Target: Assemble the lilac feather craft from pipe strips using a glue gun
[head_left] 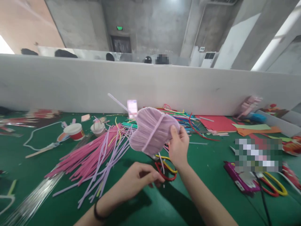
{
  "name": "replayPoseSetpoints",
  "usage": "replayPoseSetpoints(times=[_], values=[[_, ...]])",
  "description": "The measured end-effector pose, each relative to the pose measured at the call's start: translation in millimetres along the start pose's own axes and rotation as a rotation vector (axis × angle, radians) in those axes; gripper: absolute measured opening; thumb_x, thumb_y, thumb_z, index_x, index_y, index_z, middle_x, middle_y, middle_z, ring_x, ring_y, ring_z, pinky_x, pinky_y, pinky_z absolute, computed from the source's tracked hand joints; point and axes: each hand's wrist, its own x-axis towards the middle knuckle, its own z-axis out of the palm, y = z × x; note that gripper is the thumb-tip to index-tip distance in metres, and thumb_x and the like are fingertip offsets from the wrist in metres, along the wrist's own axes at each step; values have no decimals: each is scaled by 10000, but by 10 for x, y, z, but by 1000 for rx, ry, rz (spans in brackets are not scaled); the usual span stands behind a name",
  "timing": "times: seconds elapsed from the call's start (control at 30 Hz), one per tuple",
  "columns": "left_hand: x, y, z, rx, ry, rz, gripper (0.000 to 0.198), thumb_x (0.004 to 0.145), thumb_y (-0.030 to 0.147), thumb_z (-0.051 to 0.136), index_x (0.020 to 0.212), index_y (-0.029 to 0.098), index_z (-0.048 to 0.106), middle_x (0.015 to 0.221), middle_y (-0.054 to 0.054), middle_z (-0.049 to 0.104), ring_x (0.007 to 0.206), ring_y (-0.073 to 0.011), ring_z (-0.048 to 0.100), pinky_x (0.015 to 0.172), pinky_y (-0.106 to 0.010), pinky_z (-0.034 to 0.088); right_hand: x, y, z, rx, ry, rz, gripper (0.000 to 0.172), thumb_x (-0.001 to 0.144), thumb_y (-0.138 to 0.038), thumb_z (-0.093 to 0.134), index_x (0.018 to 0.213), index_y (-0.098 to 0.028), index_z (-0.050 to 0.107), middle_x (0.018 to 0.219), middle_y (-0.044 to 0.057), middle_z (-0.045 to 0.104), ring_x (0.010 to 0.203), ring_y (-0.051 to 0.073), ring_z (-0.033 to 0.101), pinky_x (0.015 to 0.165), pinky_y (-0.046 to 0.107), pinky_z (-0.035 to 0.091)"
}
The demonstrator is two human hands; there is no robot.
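My right hand [179, 146] pinches the right edge of a lilac butterfly-like shape [150, 130], thumb in front. It is made of pipe cleaners laid side by side, with one pipe cleaner crossing it diagonally. A loose lilac strand sticks out past its upper left. Lower down, my left hand [143, 179] is closed, thumb and fingers together. Its fingertips are beside the red and yellow handles of a pair of scissors [167, 179] on the green table. A thin lilac strand hangs near those fingertips; whether they grip it is unclear.
Pink pipe cleaners [87, 155] and lilac ones [110, 160] lie to the left, near a white-and-red tub [74, 131] and a glue gun [50, 146]. Coloured paper [218, 123], a purple packet [242, 179] and more scissors [274, 185] are at right. A white partition [70, 84] stands behind.
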Motion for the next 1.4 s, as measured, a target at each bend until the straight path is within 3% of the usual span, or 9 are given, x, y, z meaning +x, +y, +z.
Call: replayPoseSetpoints(times=[0.07, 0.13, 0.2, 0.23, 0.37, 0.57, 0.77, 1.07, 1.4], values=[[-124, 286, -256, 79, 166, 94, 336, 881, 495, 648, 782, 214, 803, 652, -57, 720, 558, -153, 618, 532, -243, 475, 229, -123, -10, 122, 62, -40, 321, 830, -482, 675, 971, -204, 601, 913, 10, 681, 789, 147, 633, 784, 297, 517], [-174, 562, -555, 185, 479, 261, 281, 833, 499, 699, 768, 243, 794, 593, -26, 680, 489, -136, 558, 466, -232, 440, 422, -228, 6, 183, 97, -64, 308, 785, -451, 717, 938, -205, 612, 917, 10, 691, 792, 150, 638, 797, 303, 521], [-149, 776, -815, 307, 801, 377, 230, 796, 489, 744, 797, 263, 791, 665, -22, 702, 583, -148, 597, 540, -235, 482, 560, -295, 34, 224, 93, -52, 298, 753, -434, 735, 895, -200, 619, 876, 5, 693, 766, 149, 636, 774, 301, 524], [-115, 852, -911, 352, 877, 402, 234, 778, 496, 760, 829, 270, 790, 744, -28, 734, 641, -161, 621, 563, -241, 494, 606, -313, 49, 240, 87, -41, 297, 735, -424, 746, 878, -196, 623, 854, 2, 691, 750, 147, 632, 757, 294, 522], [50, 962, -1015, 503, 917, 432, 234, 756, 481, 795, 855, 270, 810, 746, -30, 740, 698, -178, 630, 576, -246, 479, 646, -316, 88, 233, 53, -6, 294, 707, -413, 753, 855, -189, 635, 828, 10, 694, 725, 146, 624, 706, 278, 514], [131, 943, -851, 281, 915, 509, 126, 727, 343, 845, 799, 246, 807, 767, -19, 751, 702, -189, 642, 628, -265, 496, 559, -260, 140, 207, -23, 73, 268, 717, -417, 714, 856, -198, 646, 815, 8, 703, 710, 155, 624, 695, 290, 509], [86, 908, -971, 383, 1015, 436, 170, 753, 401, 820, 814, 244, 800, 811, -16, 764, 779, -187, 669, 652, -286, 494, 548, -133, 246, 213, -67, 89, 223, 699, -371, 724, 821, -197, 657, 816, 5, 710, 715, 148, 617, 677, 276, 503], [36, 940, -919, 398, 970, 457, 136, 752, 340, 829, 764, 210, 792, 764, -11, 762, 734, -174, 667, 719, -309, 514, 491, -223, 204, 108, -113, 101, 204, 707, -374, 691, 808, -200, 659, 843, 18, 722, 751, 163, 641, 700, 299, 530], [127, 933, -863, 321, 873, 445, 110, 741, 293, 838, 724, 205, 775, 761, -2, 757, 692, -139, 637, 654, -274, 494, 548, -226, 97, 0, -186, 76, 195, 738, -368, 650, 845, -206, 660, 868, 22, 725, 800, 183, 661, 771, 331, 528]])
